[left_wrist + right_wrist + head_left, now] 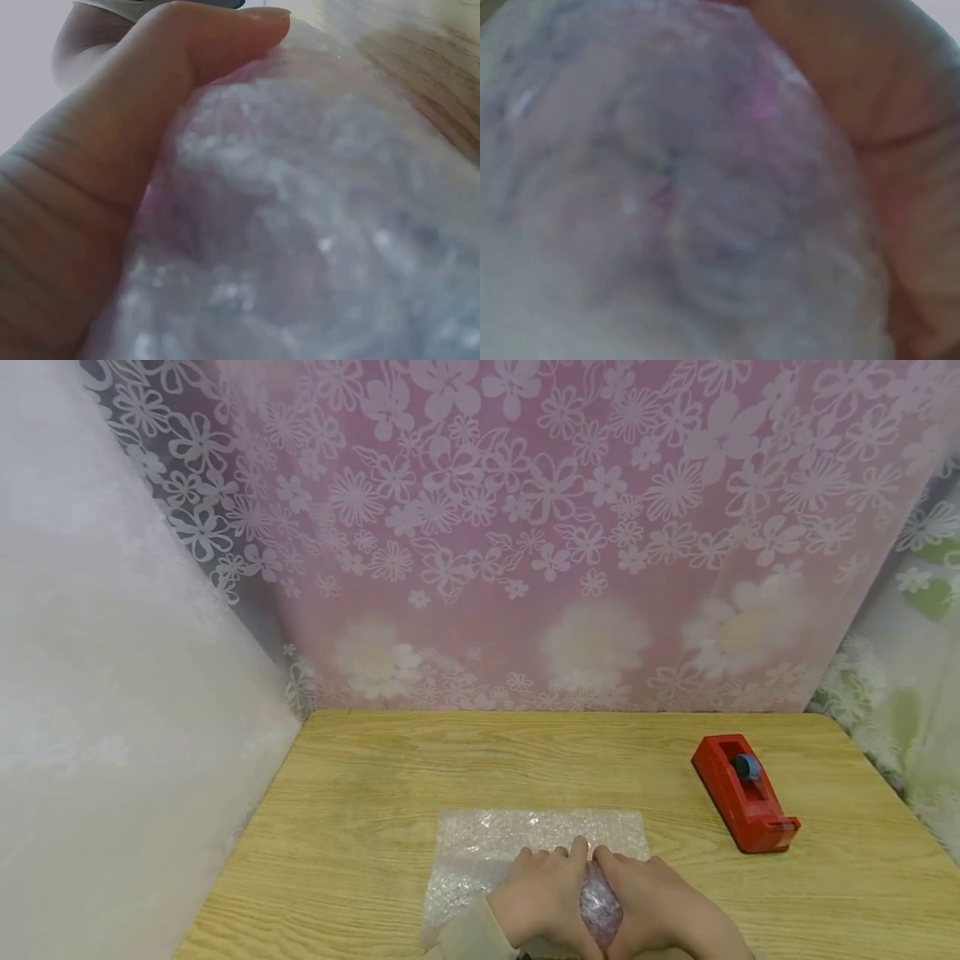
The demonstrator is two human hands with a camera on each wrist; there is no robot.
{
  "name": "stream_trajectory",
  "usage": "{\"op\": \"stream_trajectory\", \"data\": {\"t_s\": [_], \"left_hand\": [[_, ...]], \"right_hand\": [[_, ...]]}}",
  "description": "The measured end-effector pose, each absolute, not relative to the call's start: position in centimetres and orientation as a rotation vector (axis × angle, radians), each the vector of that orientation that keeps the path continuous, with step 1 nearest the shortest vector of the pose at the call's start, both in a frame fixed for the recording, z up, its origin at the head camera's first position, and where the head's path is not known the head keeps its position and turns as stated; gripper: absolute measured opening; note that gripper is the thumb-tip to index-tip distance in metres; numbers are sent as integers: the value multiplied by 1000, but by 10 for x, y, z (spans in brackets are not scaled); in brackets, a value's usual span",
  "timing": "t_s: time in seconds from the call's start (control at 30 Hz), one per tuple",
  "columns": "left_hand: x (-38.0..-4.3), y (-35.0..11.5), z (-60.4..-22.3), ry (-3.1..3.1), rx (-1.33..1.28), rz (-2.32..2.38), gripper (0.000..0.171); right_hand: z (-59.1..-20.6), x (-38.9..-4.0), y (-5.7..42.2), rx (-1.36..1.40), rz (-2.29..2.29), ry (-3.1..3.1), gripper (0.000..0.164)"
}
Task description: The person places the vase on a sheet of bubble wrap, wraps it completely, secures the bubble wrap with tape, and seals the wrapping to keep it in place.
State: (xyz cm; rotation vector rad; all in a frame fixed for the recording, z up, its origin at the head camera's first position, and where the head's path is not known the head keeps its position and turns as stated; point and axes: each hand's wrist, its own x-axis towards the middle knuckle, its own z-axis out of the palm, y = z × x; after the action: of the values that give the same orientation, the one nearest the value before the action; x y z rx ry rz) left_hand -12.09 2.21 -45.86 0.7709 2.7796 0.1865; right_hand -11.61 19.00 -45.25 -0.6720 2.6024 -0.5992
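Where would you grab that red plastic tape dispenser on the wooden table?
Probably from above with the right hand, once freed, pinching the long sides of the red plastic tape dispenser behind its protruding near lip: the body sits upright, running far to near, both sides unblocked.

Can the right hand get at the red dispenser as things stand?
Probably, once free: the right hand is holding the bundle with the left hand, so its grip is occupied. Only bare tabletop shows between it and the dispenser.
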Motion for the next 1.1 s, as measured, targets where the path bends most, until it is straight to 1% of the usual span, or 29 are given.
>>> {"op": "stream_trajectory", "data": {"t_s": [0.13, 0.23, 0.53, 0.67, 0.8, 0.9, 1.1], "left_hand": [[-123, 21, -460, 2781, 771, 214, 100], [-124, 19, -461, 2775, 777, 248, 98], [-127, 16, -462, 2755, 754, 298, 99], [-127, 16, -460, 2772, 753, 284, 101], [-127, 15, -458, 2799, 748, 251, 100], [-127, 15, -457, 2809, 742, 214, 103], [-126, 17, -458, 2845, 739, 137, 108]], "right_hand": [[-453, -119, 191, -704, -638, 2591, 81], [-453, -122, 192, -705, -667, 2564, 79], [-451, -135, 196, -657, -772, 2370, 88], [-451, -142, 200, -669, -823, 2293, 87], [-452, -147, 202, -679, -866, 2240, 83], [-452, -151, 202, -676, -891, 2202, 81], [-452, -156, 203, -659, -910, 2154, 81]]}}
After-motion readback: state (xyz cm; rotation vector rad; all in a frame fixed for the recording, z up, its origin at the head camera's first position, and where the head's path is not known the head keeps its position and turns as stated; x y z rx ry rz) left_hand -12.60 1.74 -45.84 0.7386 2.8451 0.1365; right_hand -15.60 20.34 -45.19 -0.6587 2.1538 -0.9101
